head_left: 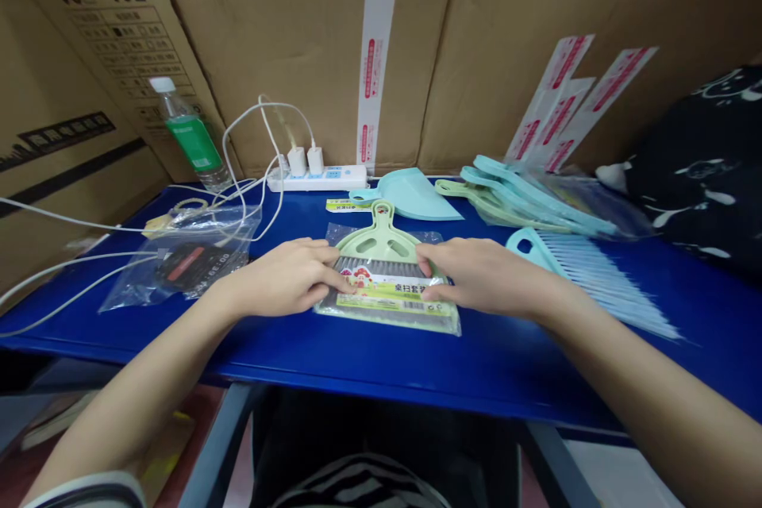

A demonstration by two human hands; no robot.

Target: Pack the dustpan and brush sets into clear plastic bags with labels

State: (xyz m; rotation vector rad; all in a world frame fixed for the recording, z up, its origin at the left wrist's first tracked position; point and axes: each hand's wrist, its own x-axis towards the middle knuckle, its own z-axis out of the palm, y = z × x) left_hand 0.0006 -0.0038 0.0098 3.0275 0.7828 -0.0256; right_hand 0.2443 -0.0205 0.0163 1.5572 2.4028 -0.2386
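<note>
A clear bag holding a light green dustpan and grey brush set [386, 270] lies flat on the blue table [417, 365], with a printed label across its front. My left hand [289, 278] pinches the bag's left edge with curled fingers. On the opposite edge, my right hand [482, 276] grips the bag near the label. Both hands rest on the table.
A loose blue dustpan [410, 194] and blue brush [589, 274] lie behind and to the right, beside a stack of bagged sets [536, 194]. At the left are a water bottle [190, 135], a power strip [318, 176] with white cables, and a plastic bag [184, 258]. Cardboard boxes [506, 40] stand behind.
</note>
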